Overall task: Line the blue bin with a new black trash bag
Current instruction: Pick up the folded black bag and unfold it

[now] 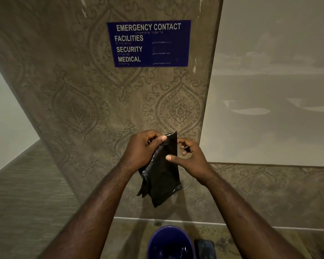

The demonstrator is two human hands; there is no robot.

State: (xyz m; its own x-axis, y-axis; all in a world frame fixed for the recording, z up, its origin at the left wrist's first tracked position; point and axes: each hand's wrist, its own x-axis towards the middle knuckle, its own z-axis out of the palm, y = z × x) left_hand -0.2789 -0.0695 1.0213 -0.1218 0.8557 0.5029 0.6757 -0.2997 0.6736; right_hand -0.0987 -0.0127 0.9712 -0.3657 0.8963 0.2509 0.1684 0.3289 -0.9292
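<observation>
Patterned wallpaper wall with a blue emergency-contact sign (148,43) fills the head view, carpeted floor below. Folded black trash bag (162,174) hangs upright in front of the wall, long axis near vertical, between both hands. Left hand (141,149) pinches its upper edge, fingers curled round the plastic. Right hand (190,157) sits just beside the bag — thumb touching its face, fingers loosely curled, holding nothing firm. Blue bin (171,242) stands directly below the bag, well apart, mouth up, unlined. Dark flat object (204,248) lies just right of the bin — not in the way. Likely next: unfold, open the mouth.
</observation>
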